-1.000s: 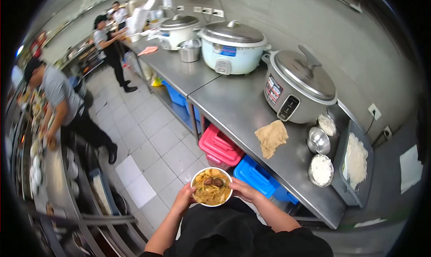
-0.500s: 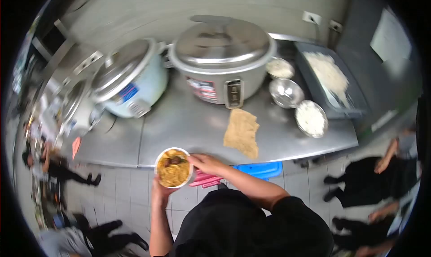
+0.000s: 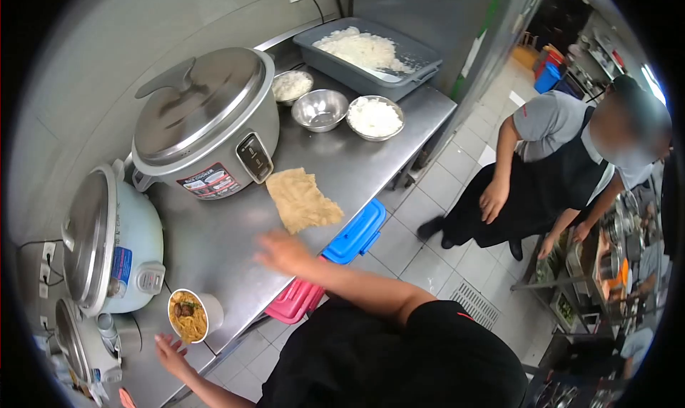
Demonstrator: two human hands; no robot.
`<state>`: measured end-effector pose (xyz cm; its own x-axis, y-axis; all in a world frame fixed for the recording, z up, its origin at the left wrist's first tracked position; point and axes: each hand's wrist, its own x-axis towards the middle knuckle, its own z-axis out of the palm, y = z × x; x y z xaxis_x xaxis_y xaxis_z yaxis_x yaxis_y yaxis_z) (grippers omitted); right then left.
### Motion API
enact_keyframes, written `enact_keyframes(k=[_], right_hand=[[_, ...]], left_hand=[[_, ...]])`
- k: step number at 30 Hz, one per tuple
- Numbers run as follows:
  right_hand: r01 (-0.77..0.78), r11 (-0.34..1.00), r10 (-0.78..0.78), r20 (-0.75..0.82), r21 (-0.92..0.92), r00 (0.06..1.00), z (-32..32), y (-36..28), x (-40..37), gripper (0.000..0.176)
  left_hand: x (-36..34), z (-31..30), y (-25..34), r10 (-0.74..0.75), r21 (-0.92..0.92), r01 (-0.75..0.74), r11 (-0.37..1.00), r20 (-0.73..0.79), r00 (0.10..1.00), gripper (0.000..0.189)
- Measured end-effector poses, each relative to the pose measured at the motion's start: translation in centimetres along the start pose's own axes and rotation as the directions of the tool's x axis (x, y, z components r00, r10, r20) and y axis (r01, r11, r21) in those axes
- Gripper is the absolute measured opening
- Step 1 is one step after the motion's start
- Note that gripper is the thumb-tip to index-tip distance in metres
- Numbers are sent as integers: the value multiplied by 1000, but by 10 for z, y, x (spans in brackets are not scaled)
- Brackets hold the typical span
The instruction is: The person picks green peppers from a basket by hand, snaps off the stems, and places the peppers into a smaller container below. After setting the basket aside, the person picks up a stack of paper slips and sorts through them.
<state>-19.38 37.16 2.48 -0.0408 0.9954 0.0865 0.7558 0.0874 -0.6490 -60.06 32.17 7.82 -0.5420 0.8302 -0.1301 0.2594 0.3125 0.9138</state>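
Note:
A white paper bowl [image 3: 212,315] of yellow noodle-like food topped with brown pieces stands on the steel counter [image 3: 207,255], near its front edge. Just below the bowl is my left hand [image 3: 171,358], open, its fingers apart and close to the bowl's side. My right hand [image 3: 284,253] is blurred by motion over the front of the counter; its fingers look stretched out, with nothing visible in them. Beyond it lies a tan cloth [image 3: 303,200], flat in front of the large rice cooker [image 3: 207,115].
A pale blue cooker [image 3: 135,226] stands left of the large one. Metal bowls, two with rice [image 3: 375,117] and one bare [image 3: 320,111], sit by a grey tub [image 3: 421,80] of rice. Blue [image 3: 354,231] and red [image 3: 294,302] lids show below the counter edge. A person [image 3: 542,165] stands right.
The bowl of food went from both my hands onto the counter. My hands have come apart, the right one off the bowl. The view has turned to the right.

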Motion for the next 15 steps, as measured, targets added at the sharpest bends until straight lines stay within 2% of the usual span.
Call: enact_keyframes(k=[1,2,3,4,5,6,8,10,11,12,13,15], right_hand=[[-82,987,58,-172,-136,983,-20,15,2,53],[-222,961,174,-261,-167,949,-40,29,4,47],[-358,915,279,-351,-184,894,-53,40,6,41],[-367,910,283,-359,-193,889,-56,50,7,41],[-341,928,277,-332,-150,901,-56,63,9,33],[-312,944,268,-304,-108,914,-53,73,10,26],[-271,956,229,-294,-111,928,-35,82,14,22],[-230,967,190,-295,-109,936,-32,85,18,18],[-222,963,194,-185,-151,964,-34,87,19,17],[-212,959,203,-69,-187,977,-37,91,21,19],[-221,956,211,-75,-190,975,-40,97,21,19],[-136,990,138,54,-31,989,-48,112,23,13]], left_hand=[[-5,-6,12,142,9,-142,990,-110,984,63],[-14,-4,24,138,2,-139,990,-93,986,63],[-28,5,40,218,-246,-201,948,44,975,58],[-41,20,53,324,-487,-214,847,152,934,54],[-55,36,61,361,-504,-169,847,312,879,49],[-70,53,68,392,-514,-122,849,458,797,44],[-88,95,65,416,-439,-129,889,659,627,36],[-110,134,71,298,-355,2,935,788,539,28],[-114,149,68,305,-363,5,932,791,530,28],[-118,165,67,257,-306,25,952,838,482,26],[-119,177,68,204,-244,39,969,879,431,24],[-118,200,76,177,-190,-13,982,888,425,24]])
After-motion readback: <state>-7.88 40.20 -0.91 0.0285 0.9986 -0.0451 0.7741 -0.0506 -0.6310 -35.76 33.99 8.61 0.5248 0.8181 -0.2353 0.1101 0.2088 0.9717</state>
